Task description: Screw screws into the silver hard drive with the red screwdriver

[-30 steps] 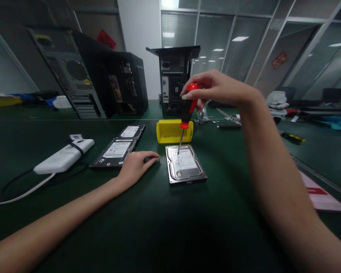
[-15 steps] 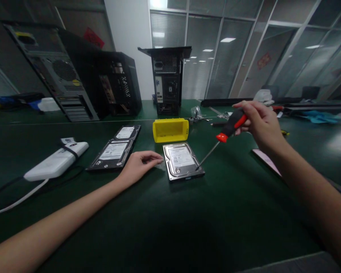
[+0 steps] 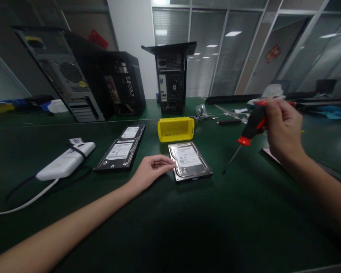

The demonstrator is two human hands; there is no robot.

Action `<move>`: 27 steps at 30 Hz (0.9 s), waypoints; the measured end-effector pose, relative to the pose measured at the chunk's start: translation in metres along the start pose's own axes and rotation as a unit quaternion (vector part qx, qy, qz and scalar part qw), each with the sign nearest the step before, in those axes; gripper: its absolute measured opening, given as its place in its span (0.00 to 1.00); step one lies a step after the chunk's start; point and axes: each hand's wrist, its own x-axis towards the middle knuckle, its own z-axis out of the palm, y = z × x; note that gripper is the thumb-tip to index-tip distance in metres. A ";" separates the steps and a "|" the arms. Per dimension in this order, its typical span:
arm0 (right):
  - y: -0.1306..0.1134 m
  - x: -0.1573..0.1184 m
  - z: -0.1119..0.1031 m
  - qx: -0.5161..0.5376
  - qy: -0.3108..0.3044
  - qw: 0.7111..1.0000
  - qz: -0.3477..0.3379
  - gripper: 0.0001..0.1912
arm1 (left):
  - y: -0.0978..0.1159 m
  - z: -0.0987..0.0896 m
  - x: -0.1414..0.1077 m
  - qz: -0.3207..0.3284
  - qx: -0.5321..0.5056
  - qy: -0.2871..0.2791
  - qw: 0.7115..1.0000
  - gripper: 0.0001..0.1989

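A hard drive (image 3: pixel 189 161) lies label up on the dark green table. At its left edge is my left hand (image 3: pixel 155 168), fingers curled and thumb tip pinched toward them, the tips touching or just over the edge. Whatever is between those tips, if anything, is too small to make out. My right hand (image 3: pixel 284 123) grips a red-and-black screwdriver (image 3: pixel 251 127) by its handle. The shaft points down and left, its tip in the air to the right of the drive. Behind the drive stands a yellow plastic bin (image 3: pixel 176 129) on its side, its opening facing me.
Two more hard drives (image 3: pixel 121 149) lie end to end at left. Beyond them is a white power strip (image 3: pixel 65 161) with its cable. Black computer cases (image 3: pixel 173 79) stand at the back. A pink flat object (image 3: pixel 269 154) and scattered tools (image 3: pixel 229 122) are at right.
The screwdriver has lifted off the drive's front right corner and moved right with my right hand. My left fingertips have come closer against the drive's left edge. The view has shifted slightly.
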 end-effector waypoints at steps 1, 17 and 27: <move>-0.002 -0.002 0.000 0.000 -0.007 1.000 -0.018 0.12 | 0.001 0.000 0.000 0.003 0.007 -0.001 1.000 0.08; 0.008 -0.018 0.021 0.133 -0.122 0.983 0.045 0.15 | 0.008 0.004 -0.015 0.199 0.163 -0.029 0.966 0.20; -0.026 -0.034 0.049 0.282 -0.082 0.954 0.055 0.17 | 0.007 0.000 -0.014 0.185 0.150 -0.019 0.971 0.20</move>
